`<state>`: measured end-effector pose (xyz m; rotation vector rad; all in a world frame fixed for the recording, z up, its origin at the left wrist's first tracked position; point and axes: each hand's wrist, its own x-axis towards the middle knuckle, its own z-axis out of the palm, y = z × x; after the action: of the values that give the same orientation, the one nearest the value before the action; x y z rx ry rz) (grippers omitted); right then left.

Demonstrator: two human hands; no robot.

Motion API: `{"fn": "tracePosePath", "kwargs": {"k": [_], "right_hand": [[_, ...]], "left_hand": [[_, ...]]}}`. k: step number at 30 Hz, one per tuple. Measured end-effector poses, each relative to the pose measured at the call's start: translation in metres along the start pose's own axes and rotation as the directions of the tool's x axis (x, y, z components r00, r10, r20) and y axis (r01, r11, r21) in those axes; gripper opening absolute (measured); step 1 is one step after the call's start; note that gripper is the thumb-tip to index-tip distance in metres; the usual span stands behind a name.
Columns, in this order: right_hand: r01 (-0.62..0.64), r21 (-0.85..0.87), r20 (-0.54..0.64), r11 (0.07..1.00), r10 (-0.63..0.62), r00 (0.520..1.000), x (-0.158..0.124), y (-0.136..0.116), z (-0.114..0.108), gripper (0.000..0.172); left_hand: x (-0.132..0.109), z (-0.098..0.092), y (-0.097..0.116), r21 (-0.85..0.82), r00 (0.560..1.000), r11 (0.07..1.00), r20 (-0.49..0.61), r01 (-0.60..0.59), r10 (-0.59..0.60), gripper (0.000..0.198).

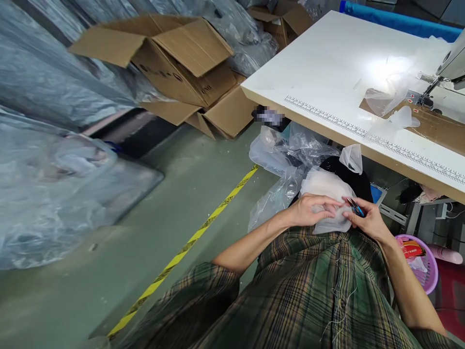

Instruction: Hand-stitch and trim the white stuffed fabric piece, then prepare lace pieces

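A small stack of sheer white fabric pieces [327, 183] lies across my lap. My left hand [314, 209] is over its left side, fingers bent and thumb close to them, with some of the thin fabric between them. On the right, my right hand [368, 220] is closed around small thread snips [355, 207] with blue on them. Their dark tip points up and left, beside the fabric. The fingertips of both hands are close together, and part of the fabric is hidden beneath them.
A white sewing table [308, 63] with a printed ruler edge juts over my lap, bearing a sewing machine [452, 60] and sheer scraps. Open cardboard boxes [174, 72] and plastic-covered goods stand left. A purple basket [430, 271] is low right. Yellow tape [189, 245] crosses the floor.
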<state>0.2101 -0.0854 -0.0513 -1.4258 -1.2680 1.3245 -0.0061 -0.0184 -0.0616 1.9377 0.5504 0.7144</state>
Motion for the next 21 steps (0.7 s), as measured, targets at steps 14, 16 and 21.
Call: {"fn": "tracePosePath", "kwargs": {"k": [14,16,21], "right_hand": [[0.215,-0.045,0.407,0.976,-0.179,0.896,-0.062,-0.053,-0.004,0.021],[0.274,0.005,0.470,0.962,-0.244,0.848,-0.064,-0.064,-0.001,0.017],[0.307,0.107,0.516,0.946,-0.316,0.796,-0.053,-0.077,0.006,0.017]], "left_hand": [[0.055,-0.028,-0.024,0.368,0.962,0.919,0.270,-0.143,0.042,0.009],[0.064,-0.028,-0.021,0.326,0.949,0.931,0.310,-0.163,0.057,0.014],[0.084,-0.023,-0.022,0.225,0.924,0.960,0.377,-0.167,0.072,0.020]]}}
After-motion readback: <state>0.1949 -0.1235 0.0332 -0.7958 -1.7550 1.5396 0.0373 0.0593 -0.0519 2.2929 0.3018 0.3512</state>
